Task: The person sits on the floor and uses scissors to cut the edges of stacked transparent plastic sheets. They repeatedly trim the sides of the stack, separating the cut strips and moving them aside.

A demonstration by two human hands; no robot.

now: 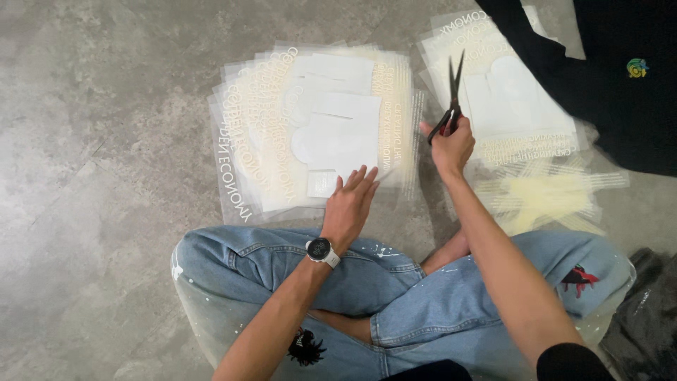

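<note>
**Two stacks of film sheets, one pair of scissors raised**

Two piles of clear printed sheets lie on the grey floor in front of a person sitting cross-legged in paint-flecked jeans. The nearer pile is fanned out just beyond the knees, pale lettering and white shapes showing through. The left hand, a watch on its wrist, lies flat with fingers together on the pile's near edge, seemingly to pin the slippery sheets. The right hand is closed through the handles of black scissors, blades slightly parted and pointing up and away, held clear of the sheets between the two piles. The second pile sits to the right, with yellowish strips spread beside it. A black garment overlaps that pile's far corner.
</note>
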